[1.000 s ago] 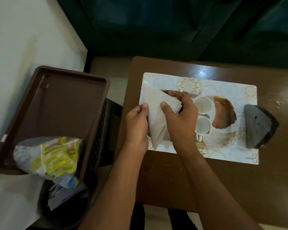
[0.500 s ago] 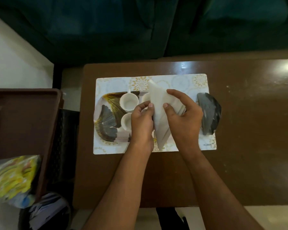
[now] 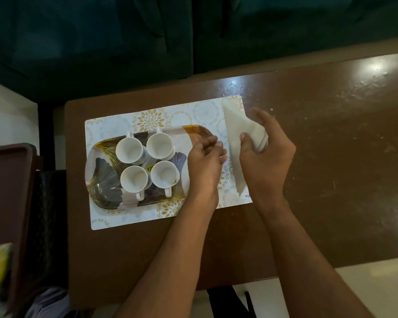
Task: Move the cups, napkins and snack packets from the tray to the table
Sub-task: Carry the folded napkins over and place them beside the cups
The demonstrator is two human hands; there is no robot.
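White folded paper napkins (image 3: 236, 143), stacked into a long narrow triangle, are lying with their long axis running from the far side of the table toward the person, the broad end pointing away and the sharp tip pointing back at the near edge of the placemat. The right hand (image 3: 265, 154) is gripping this stack around its middle, fingers and thumb curling round the soft, slightly crumpled paper, over the right end of the pale rectangular placemat with gold and grey floral medallions (image 3: 152, 118). The left hand (image 3: 205, 164) is hovering just beside the napkins with its fingers loosely bent and holding nothing; whether its fingertips are brushing the paper cannot be told.

Left of that hand, an oblong glossy tray with rounded corners and a gold and dark leaf pattern (image 3: 104, 177) is sitting on the placemat, its long axis running left to right. Four small white ceramic cups (image 3: 145, 166) are standing upright on it in two pairs, the far pair's handles pointing away and the near pair's handles pointing toward the person. Everything is resting on a smooth brown table (image 3: 331, 157) with a shiny, lightly speckled top.
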